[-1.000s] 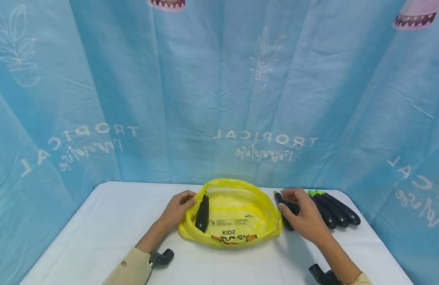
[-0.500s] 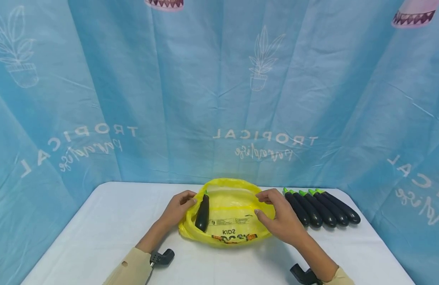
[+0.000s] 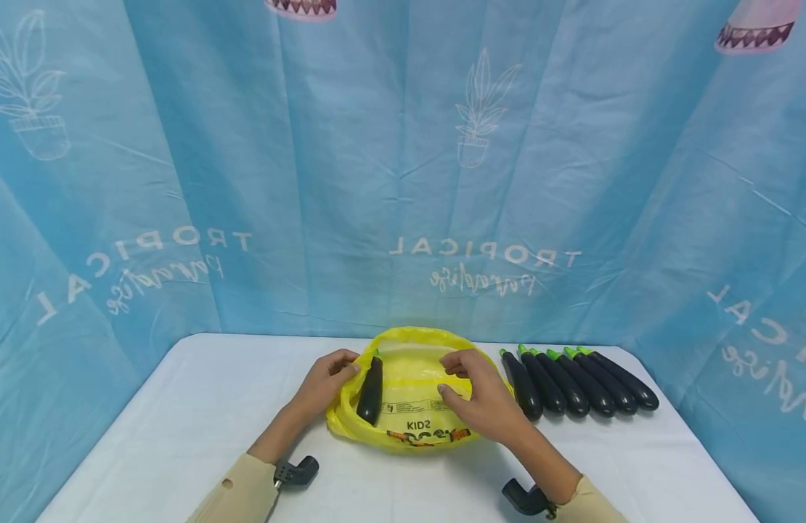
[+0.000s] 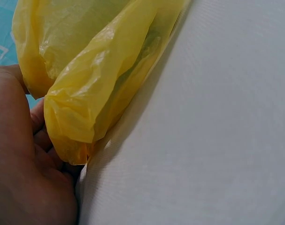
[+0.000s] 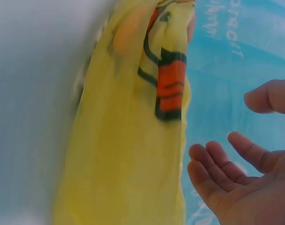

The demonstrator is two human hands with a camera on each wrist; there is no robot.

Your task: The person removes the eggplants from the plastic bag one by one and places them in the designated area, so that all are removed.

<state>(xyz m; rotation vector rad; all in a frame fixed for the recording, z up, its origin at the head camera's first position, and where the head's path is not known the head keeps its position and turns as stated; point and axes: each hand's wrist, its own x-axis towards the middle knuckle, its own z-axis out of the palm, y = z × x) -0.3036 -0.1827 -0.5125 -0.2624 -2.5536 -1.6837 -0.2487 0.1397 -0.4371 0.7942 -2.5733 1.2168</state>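
A yellow plastic bag [image 3: 422, 438] lies on the table with its mouth wide apart. Inside it, along the left side, rests a dark eggplant [image 3: 371, 392] with a green stem end. My left hand [image 3: 324, 383] pinches the bag's left rim between thumb and fingers; the left wrist view shows the gathered yellow edge [image 4: 72, 117] against that hand. Over the right part of the mouth hovers my right hand [image 3: 484, 399], fingers apart and holding nothing. In the right wrist view its spread fingers [image 5: 205, 183] are beside the bag's printed side [image 5: 128, 154].
Several more eggplants [image 3: 573, 388] lie side by side in a row to the right of the bag, green ends toward the back. A white cloth [image 3: 181, 428] covers the table. Behind it hangs a blue printed curtain [image 3: 351, 181].
My right hand has moved left, from over the leftmost eggplants of the row to over the bag's mouth, and that row is uncovered again. The left hand has stayed on the rim.
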